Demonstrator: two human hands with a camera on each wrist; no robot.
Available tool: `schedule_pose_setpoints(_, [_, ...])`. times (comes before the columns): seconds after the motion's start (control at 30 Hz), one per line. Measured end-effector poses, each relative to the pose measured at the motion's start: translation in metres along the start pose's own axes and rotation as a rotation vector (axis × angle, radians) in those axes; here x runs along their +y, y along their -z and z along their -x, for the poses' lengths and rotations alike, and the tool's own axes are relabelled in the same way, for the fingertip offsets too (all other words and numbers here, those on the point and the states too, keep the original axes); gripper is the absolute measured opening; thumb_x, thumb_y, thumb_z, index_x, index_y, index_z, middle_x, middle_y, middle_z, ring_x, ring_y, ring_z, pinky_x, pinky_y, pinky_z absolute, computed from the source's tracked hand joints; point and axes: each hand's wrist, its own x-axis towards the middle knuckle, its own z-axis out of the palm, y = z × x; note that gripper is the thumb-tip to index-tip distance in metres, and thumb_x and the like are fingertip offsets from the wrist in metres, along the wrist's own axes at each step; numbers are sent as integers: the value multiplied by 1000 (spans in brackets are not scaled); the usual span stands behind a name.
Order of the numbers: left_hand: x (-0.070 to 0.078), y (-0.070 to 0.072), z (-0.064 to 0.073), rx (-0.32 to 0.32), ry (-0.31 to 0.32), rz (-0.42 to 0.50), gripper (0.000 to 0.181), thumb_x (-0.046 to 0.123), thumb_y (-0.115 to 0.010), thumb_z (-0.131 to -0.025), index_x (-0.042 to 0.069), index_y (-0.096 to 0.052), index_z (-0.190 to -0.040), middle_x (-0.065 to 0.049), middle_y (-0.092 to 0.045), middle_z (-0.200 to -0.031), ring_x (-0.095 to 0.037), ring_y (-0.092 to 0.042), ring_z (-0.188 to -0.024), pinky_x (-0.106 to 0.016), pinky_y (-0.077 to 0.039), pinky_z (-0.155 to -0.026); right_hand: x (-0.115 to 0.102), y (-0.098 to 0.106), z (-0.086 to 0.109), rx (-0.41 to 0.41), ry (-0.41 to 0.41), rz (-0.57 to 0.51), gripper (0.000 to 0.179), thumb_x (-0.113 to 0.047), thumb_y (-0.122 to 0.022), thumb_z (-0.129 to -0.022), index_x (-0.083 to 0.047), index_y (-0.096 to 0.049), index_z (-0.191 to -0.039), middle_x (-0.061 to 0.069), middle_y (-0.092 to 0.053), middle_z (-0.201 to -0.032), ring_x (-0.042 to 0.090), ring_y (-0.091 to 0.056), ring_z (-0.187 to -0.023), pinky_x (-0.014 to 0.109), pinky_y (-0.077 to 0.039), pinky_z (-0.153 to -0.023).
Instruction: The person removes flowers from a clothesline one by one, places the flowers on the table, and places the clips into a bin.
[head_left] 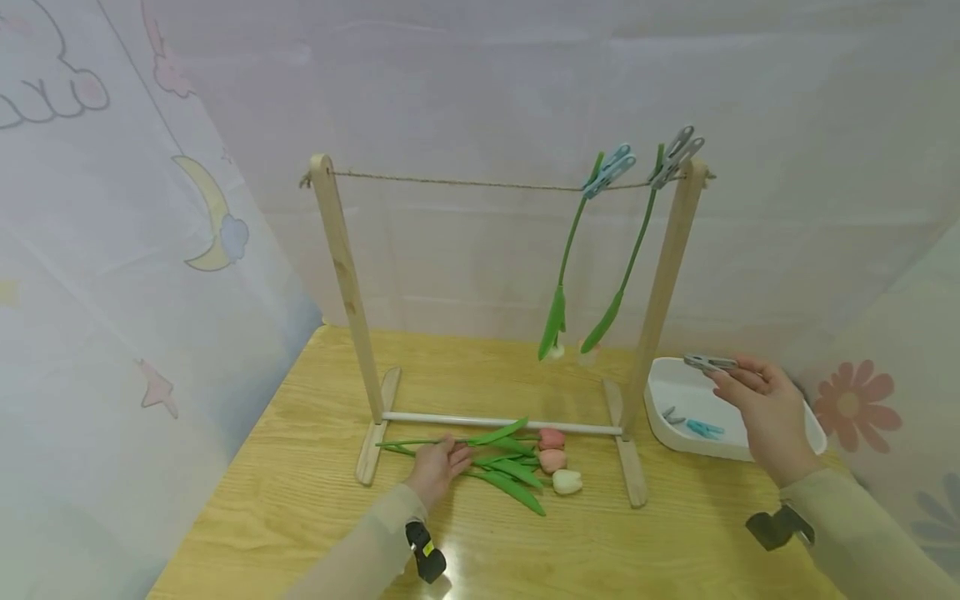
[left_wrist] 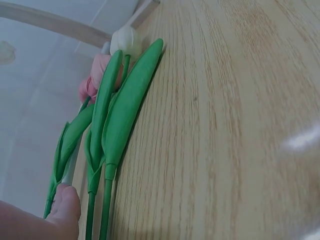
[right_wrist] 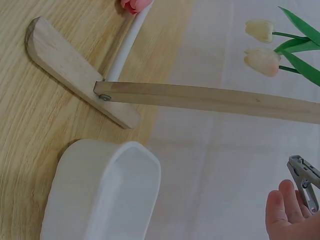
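Observation:
Three artificial tulips lie side by side on the table: a deep pink tulip (head_left: 552,439), a light pink tulip (head_left: 552,461) and a white tulip (head_left: 567,482). My left hand (head_left: 438,468) is at their stems, its fingers pinching the stem of the deep pink tulip; the palm partly hides the grip. Above the white tray (head_left: 660,425), my right hand (head_left: 765,408) holds a grey clothespin (head_left: 709,362) between thumb and fingers. In the right wrist view the same clothespin (right_wrist: 303,182) shows at the fingertips.
A wooden rack (head_left: 347,283) carries a twine line (head_left: 457,181). Two tulips hang from it head down, under a blue clothespin (head_left: 609,171) and a grey clothespin (head_left: 677,157). In the tray lie a blue clothespin (head_left: 705,429) and a grey one. A white bar (head_left: 487,422) joins the rack's feet.

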Motion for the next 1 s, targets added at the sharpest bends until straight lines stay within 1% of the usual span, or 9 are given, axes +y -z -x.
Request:
schedule_pose_setpoints(0.27, [3, 4, 0, -32, 44, -26, 47, 6, -25, -107, -22, -10, -141, -42, -26, -143, -43, -38, -132, -42, -37, -108, 14, 6, -11, -8, -5, 134, 31, -8, -66, -93, -20, -44, -112, -14, -60, -97, -2, -62, -81, 11, -52, -71])
schedule_pose_setpoints(0.37, [4, 4, 0, -30, 56, -26, 47, 6, -25, -107, -22, -9, -141, -43, -25, -143, -44, -37, -132, -43, -37, -108, 21, 9, -17, -14, -24, 248, 30, -13, -65, -95, -22, -44, -114, -18, -57, -99, -6, -60, -83, 11, -52, -71])
schedule_pose_setpoints(0.43, [4, 5, 0, -27, 65, -29, 47, 6, -25, -107, -22, -8, -141, -43, -25, -143, -43, -38, -131, -43, -37, -108, 25, 10, -21, -17, -38, 339, 30, -16, -64, -96, -18, -46, -120, -22, -55, -98, -8, -59, -82, 12, -52, -70])
schedule_pose_setpoints(0.53, [5, 5, 2, -43, 74, -55, 46, 2, -24, -106, -24, -10, -141, -43, -27, -143, -43, -38, -131, -44, -37, -108, 30, 14, -28, -35, -52, 478, 42, -19, -61, -97, 0, -43, -131, -25, -51, -96, -13, -55, -82, 14, -53, -70])
schedule_pose_setpoints(0.6, [5, 6, 3, -61, 78, -78, 43, 0, -24, -104, -25, -17, -139, -42, -30, -142, -43, -38, -131, -44, -37, -108, 33, 17, -33, -63, -68, 550, 52, -19, -59, -98, 12, -37, -134, -12, -59, -101, -15, -53, -81, 15, -53, -70])
schedule_pose_setpoints(0.7, [6, 8, 4, -85, 84, -101, 40, -3, -25, -103, -26, -26, -136, -40, -34, -140, -43, -39, -131, -45, -37, -108, 38, 23, -41, -160, -119, 659, 58, -18, -55, -100, 19, -29, -137, 24, -59, -116, -14, -50, -82, 19, -54, -72])
schedule_pose_setpoints(0.77, [7, 9, 4, -96, 90, -105, 39, -3, -26, -103, -26, -30, -135, -40, -34, -140, -43, -40, -131, -44, -37, -108, 40, 28, -45, -232, -149, 731, 58, -17, -54, -100, 21, -29, -135, 42, -44, -128, -3, -56, -89, 24, -55, -73])
schedule_pose_setpoints(0.93, [6, 11, 5, -108, 100, -123, 38, -1, -30, -103, -25, -35, -132, -37, -41, -137, -38, -48, -127, -41, -42, -105, 48, 36, -57, -330, -161, 858, 52, -13, -55, -98, 24, -33, -127, 45, -45, -125, 42, -58, -103, 35, -55, -71])
schedule_pose_setpoints(1.0, [6, 12, 6, -112, 102, -132, 38, 0, -31, -104, -25, -37, -131, -36, -45, -134, -36, -52, -124, -41, -44, -103, 51, 39, -62, -353, -165, 890, 51, -13, -56, -98, 23, -35, -125, 45, -48, -121, 46, -56, -103, 38, -55, -71])
